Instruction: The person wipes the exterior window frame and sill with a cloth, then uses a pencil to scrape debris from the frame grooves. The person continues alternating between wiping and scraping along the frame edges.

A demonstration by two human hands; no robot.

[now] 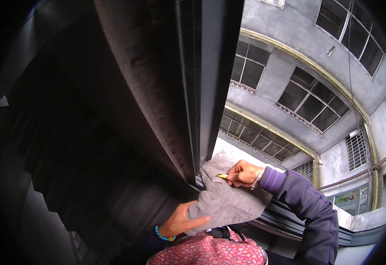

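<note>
A grey cloth point(239, 203) lies draped over the window's sill and track. My left hand point(183, 218) grips a bunched edge of it near my body, thumb on top. In my right hand point(244, 174) a small thin yellow tool point(222, 176) is pinched between thumb and fingers. Its tip rests against the cloth, close to the foot of the dark window frame point(209, 99). What exactly the yellow tool is cannot be made out. Cloth hides part of the sliding-window track point(285, 217) beneath.
Left of the frame stands a dark wall edge point(140, 86), with a shadowed staircase-like shape beyond. Outside, a grey building point(279, 63) with several windows faces the opening. A pale ledge point(224, 149) runs just past the track. My red floral apron point(209, 250) is close below the cloth.
</note>
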